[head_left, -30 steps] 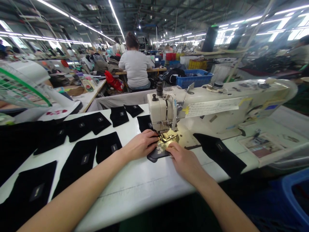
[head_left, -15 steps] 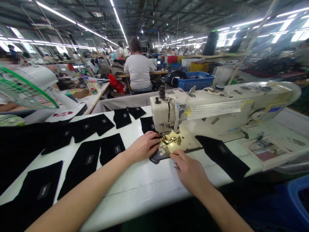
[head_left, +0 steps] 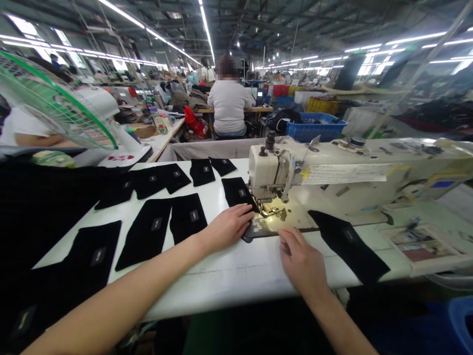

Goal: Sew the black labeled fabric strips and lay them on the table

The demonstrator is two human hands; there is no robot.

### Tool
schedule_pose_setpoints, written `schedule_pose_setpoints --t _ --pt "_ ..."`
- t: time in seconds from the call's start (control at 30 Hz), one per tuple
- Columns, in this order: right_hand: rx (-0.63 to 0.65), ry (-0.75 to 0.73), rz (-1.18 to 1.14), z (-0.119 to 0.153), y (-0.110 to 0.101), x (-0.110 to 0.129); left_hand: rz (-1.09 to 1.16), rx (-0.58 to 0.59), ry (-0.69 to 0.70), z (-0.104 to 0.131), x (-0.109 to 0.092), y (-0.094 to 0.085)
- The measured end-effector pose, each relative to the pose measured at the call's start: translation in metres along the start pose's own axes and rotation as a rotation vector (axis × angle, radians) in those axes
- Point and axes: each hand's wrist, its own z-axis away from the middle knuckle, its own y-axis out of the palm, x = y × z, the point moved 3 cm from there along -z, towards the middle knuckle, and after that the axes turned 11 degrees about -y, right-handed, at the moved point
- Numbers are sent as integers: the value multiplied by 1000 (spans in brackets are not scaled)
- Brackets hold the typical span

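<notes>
My left hand (head_left: 231, 226) lies at the left of the lit needle plate (head_left: 273, 217), its fingertips on the near corner of a black fabric piece (head_left: 236, 191) with a small label. That piece reaches the foot of the sewing machine (head_left: 271, 165). My right hand (head_left: 303, 256) is at the plate's front edge, thumb and forefinger together; whether anything is between them is too small to tell. Another labelled black piece (head_left: 351, 244) lies right of it. Several more black pieces (head_left: 148, 231) are spread over the white table (head_left: 221, 286) on the left.
A green-rimmed fan (head_left: 74, 103) stands at the left behind a dark cloth heap (head_left: 44, 197). A parts tray (head_left: 424, 246) is set in the table at right. Beyond the machine sit a person in white (head_left: 229, 106) and a blue basket (head_left: 316, 128).
The view has swung left, so most things appear further right. More of the black piece by the foot shows now. Both hands remain near the needle plate.
</notes>
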Motion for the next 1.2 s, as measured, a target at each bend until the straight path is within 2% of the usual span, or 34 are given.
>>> schedule_pose_setpoints --t 0.17,0.3,0.47,0.77,1.0,1.2 --pt "16 37 7 -1 -1 -2 27 55 3 45 -24 -10" --pt "40 37 5 -1 -1 -2 39 63 -6 64 -31 -11" --pt "39 35 10 -1 0 -2 52 15 -35 65 -32 -10" --pt "30 35 -2 -2 0 -1 30 -38 -2 62 -33 -9" --pt "15 54 -92 -4 -2 1 5 11 1 71 -34 -9" --pt "-22 118 -240 -28 2 16 23 64 20 82 -37 -14"
